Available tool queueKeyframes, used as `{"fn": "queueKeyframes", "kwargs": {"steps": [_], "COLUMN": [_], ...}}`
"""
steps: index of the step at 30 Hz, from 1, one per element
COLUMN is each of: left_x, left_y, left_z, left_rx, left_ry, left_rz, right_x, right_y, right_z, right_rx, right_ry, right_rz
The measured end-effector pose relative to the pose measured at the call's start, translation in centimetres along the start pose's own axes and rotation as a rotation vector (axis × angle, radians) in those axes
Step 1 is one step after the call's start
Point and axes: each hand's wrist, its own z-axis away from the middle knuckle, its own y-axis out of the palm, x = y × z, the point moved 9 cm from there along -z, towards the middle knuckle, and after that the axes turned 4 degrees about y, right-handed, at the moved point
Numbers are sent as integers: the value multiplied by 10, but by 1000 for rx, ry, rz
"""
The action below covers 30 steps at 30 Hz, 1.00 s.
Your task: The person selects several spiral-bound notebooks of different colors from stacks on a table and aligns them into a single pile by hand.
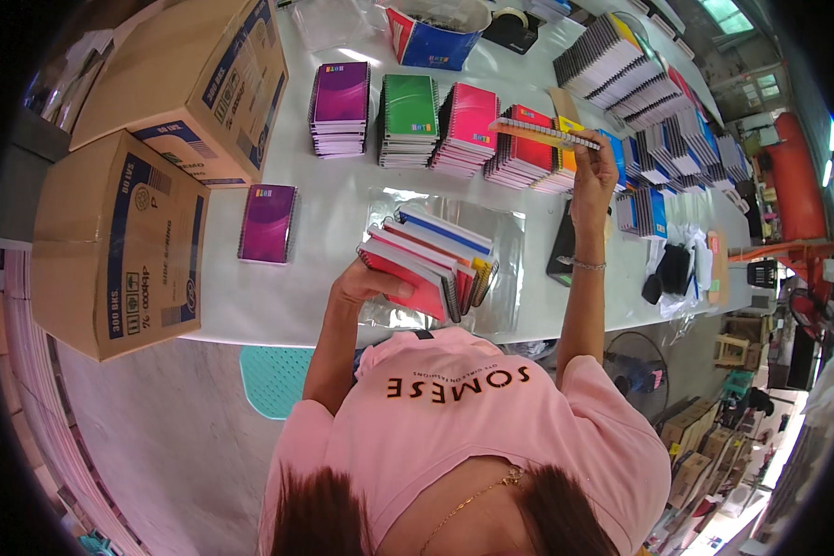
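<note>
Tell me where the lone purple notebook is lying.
In the head view, the lone purple notebook lies flat on the white table, on the person's left, just right of the cardboard boxes and in front of the purple notebook stack.

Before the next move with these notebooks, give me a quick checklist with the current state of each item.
1. Left hand grips the fanned stack of spiral notebooks: ok.
2. Right hand holds the orange notebook raised over the piles: ok.
3. Stack is squared up: not ok, covers are splayed.
4. Clear bag lies flat on the table under the stack: ok.
5. Bag mouth open: cannot tell.
6. Purple notebook lies apart from both hands: ok.
</note>
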Motion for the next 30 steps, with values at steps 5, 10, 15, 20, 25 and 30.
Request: {"fn": "queueKeyframes", "kwargs": {"steps": [5,10,15,20,25,30], "left_x": [9,20,17,15,16,14], "left_y": [-3,4,3,5,13,25], "left_z": [-2,-8,-10,-6,-8,-12], "left_rx": [-198,-285,-401,-499,-478,-424], "left_ry": [-78,-137,-114,-116,-133,-108], "left_rz": [158,302,287,270,251,307], "right_x": [26,45,39,19,15,19], "right_y": [39,86,110,124,128,130], "right_z": [-4,5,13,25,39,45], "right_rx": [222,439,561,602,612,611], "right_ry": [45,27,130,273,371,368], "right_rz": [-379,-458,-637,-637,-645,-677]}}
